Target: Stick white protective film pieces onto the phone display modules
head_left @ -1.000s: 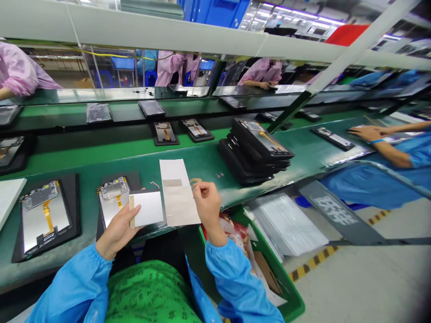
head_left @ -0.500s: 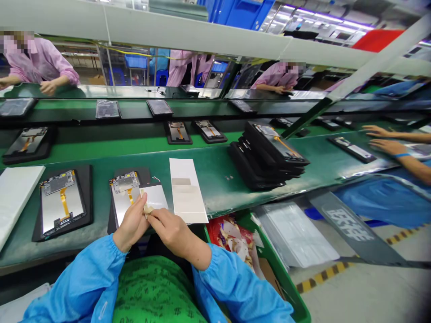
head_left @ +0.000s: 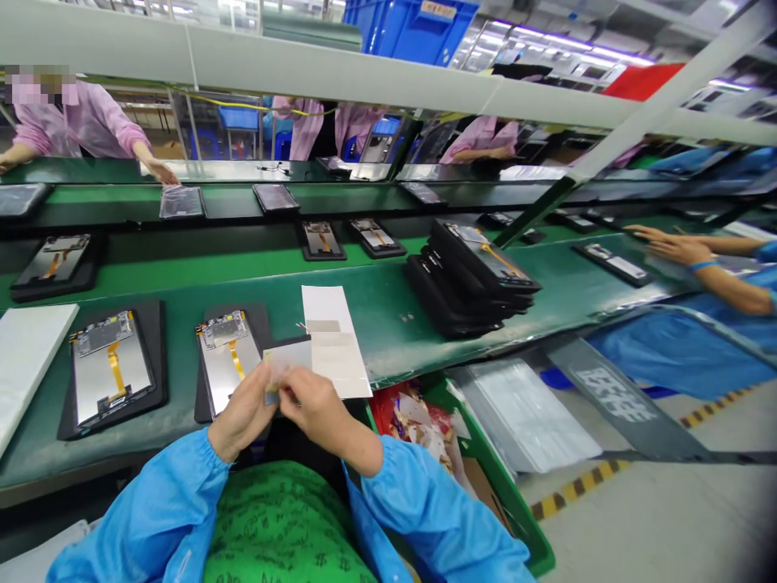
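Observation:
My left hand (head_left: 244,411) is closed on the near left edge of a flat silver battery pack (head_left: 295,353) with thin wires at its far edge. Its far right side meets a white backing sheet (head_left: 337,356) with pale strips. My right hand (head_left: 319,405) pinches at the near edge of the pack, on a small pale piece like tape or film, partly hidden by the fingers. Just beyond my left hand, an opened tablet (head_left: 226,356) with an orange ribbon cable lies on a black pad. Another opened tablet (head_left: 115,368) lies further left.
A stack of black pads (head_left: 467,283) topped by an opened tablet stands right. Below the bench edge is a green bin (head_left: 522,518) of scraps. White sheets (head_left: 30,356) lie left. More tablets sit on the green belt (head_left: 243,257). A co-worker's hands (head_left: 680,243) are at right.
The battery pack has shifted right and turned against the white sheet. My right fingers have moved slightly up with the pale piece. Across the line, a co-worker's hand now reaches a film-covered tablet.

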The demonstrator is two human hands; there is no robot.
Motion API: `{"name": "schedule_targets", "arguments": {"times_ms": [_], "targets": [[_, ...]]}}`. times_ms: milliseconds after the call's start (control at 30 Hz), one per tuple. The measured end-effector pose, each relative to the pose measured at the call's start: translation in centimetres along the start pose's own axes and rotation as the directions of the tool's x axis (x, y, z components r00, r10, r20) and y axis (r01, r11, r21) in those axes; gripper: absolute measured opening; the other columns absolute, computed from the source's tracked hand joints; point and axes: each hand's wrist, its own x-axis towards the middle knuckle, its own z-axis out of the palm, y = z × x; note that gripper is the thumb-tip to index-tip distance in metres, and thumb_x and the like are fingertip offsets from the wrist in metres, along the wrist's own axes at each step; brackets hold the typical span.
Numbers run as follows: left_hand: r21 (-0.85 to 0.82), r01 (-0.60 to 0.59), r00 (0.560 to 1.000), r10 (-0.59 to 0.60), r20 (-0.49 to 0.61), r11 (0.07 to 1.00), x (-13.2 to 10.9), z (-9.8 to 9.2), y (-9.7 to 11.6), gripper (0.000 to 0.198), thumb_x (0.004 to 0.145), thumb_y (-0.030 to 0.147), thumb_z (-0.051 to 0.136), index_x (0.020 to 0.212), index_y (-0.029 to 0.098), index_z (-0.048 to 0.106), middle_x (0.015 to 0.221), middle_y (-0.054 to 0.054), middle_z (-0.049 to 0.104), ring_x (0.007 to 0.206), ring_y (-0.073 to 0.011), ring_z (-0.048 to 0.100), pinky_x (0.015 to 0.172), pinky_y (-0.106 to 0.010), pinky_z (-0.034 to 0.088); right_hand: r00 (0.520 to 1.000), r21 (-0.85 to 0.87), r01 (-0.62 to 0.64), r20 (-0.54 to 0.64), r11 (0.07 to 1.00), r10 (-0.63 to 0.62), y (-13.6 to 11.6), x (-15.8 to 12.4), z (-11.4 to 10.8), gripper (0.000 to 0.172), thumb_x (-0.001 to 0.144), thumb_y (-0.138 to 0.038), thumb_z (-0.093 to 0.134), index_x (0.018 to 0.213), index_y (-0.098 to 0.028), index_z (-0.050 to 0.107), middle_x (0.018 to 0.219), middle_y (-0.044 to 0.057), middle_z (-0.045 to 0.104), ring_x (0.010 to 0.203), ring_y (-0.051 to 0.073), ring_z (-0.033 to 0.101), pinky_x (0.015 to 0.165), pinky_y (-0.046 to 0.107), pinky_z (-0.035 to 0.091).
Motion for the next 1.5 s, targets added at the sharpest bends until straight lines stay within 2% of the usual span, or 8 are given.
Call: {"name": "schedule_targets", "arguments": {"times_ms": [167, 367, 433, 667, 867, 1033, 1300, 1500], "targets": [[0.089, 0.111, 0.992, -0.116, 0.046, 0.99, -1.2, 0.3, -0.9, 0.077, 0.066, 0.017, 0.088, 0.137, 0.021, 0.058, 0.122, -0.011, 0.072, 0.119, -0.03, 0.064, 0.109, -0.042, 0.044, 0.796, 0.254, -0.508, -0.225, 0.823, 0.561, 5.7, -3.0, -5.5, 0.014, 0.09, -0.031, 0.056, 0.088, -0.019, 0.063, 0.076, 0.002, 0.069, 0.064, 0.016, 0.066, 0.06, 0.026, 0.054], [-0.055, 0.179, 0.984, -0.178, 0.031, 0.982, -1.1, 0.1, -1.6, 0.061, 0.086, 0.028, 0.073, 0.143, 0.025, 0.053, 0.133, -0.009, 0.067, 0.127, -0.0284, 0.059, 0.112, -0.043, 0.042, 0.443, -0.459, -0.853, -0.383, 0.249, 0.811, 13.3, -18.6, -13.7, 0.019, 0.09, -0.028, 0.057, 0.086, -0.015, 0.07, 0.08, 0.015, 0.069, 0.079, 0.032, 0.068, 0.07, 0.045, 0.054], [-0.107, 0.202, 0.979, -0.2, 0.03, 0.973, -0.7, 0.6, -2.4, 0.054, 0.09, 0.037, 0.068, 0.141, 0.023, 0.055, 0.133, -0.01, 0.067, 0.131, -0.029, 0.056, 0.114, -0.044, 0.04, 0.474, -0.61, -0.765, -0.315, 0.207, 0.822, 13.0, -21.1, -13.7, 0.021, 0.092, -0.019, 0.05, 0.09, -0.015, 0.071, 0.091, 0.02, 0.069, 0.085, 0.035, 0.068, 0.069, 0.048, 0.055], [0.014, 0.058, 0.992, -0.059, 0.107, 0.998, -1.1, 2.8, -4.3, 0.049, 0.091, 0.047, 0.064, 0.135, 0.025, 0.063, 0.147, -0.007, 0.056, 0.146, -0.0278, 0.037, 0.123, -0.043, 0.025, 0.991, -0.146, -0.12, 0.034, 0.982, 0.126, 2.8, -9.8, -5.2, 0.064, 0.093, -0.019, 0.058, 0.153, -0.02, 0.035, 0.154, 0.019, 0.042, 0.143, 0.035, 0.042, 0.11, 0.057, 0.048], [0.65, -0.228, 0.936, 0.348, -0.061, 0.725, -4.8, -1.0, -0.2, 0.066, 0.078, 0.037, 0.08, 0.14, 0.03, 0.056, 0.159, -0.004, 0.041, 0.15, -0.027, 0.028, 0.126, -0.043, 0.014, 0.944, 0.312, -0.196, -0.196, 0.93, 0.265, -1.7, -4.6, 2.1, 0.064, 0.097, -0.016, 0.05, 0.157, -0.023, 0.027, 0.14, 0.014, 0.059, 0.125, 0.026, 0.062, 0.101, 0.041, 0.057], [0.288, -0.131, 0.893, 0.239, -0.382, 0.949, -6.4, -5.8, 1.0, 0.065, 0.076, 0.038, 0.081, 0.134, 0.022, 0.054, 0.131, -0.012, 0.066, 0.121, -0.0284, 0.062, 0.108, -0.045, 0.045, 0.907, 0.605, -0.418, 0.316, 0.678, 0.277, -4.1, -1.4, 3.2, 0.068, 0.093, -0.034, 0.065, 0.153, -0.021, 0.036, 0.144, 0.014, 0.056, 0.129, 0.028, 0.058, 0.108, 0.041, 0.051], [0.412, -0.085, 0.78, 0.318, -0.54, 0.907, -6.4, -12.3, 4.2, 0.046, 0.081, 0.052, 0.073, 0.112, 0.019, 0.064, 0.118, -0.005, 0.07, 0.109, -0.0214, 0.063, 0.09, -0.028, 0.051, 0.799, 0.151, -0.543, 0.396, 0.826, 0.453, 2.6, 2.2, 2.7, 0.04, 0.096, -0.029, 0.057, 0.136, -0.023, 0.056, 0.128, 0.011, 0.063, 0.112, 0.025, 0.065, 0.097, 0.045, 0.056], [0.692, 0.048, 0.914, 0.248, -0.321, 0.72, -3.1, -12.4, 7.4, 0.045, 0.091, 0.053, 0.06, 0.123, 0.023, 0.064, 0.125, -0.004, 0.067, 0.113, -0.022, 0.059, 0.098, -0.03, 0.045, 0.826, -0.203, -0.368, 0.377, 0.907, 0.42, 3.6, 2.2, 4.6, 0.042, 0.097, -0.025, 0.054, 0.138, -0.015, 0.056, 0.132, 0.019, 0.059, 0.12, 0.034, 0.06, 0.101, 0.052, 0.053]]}}
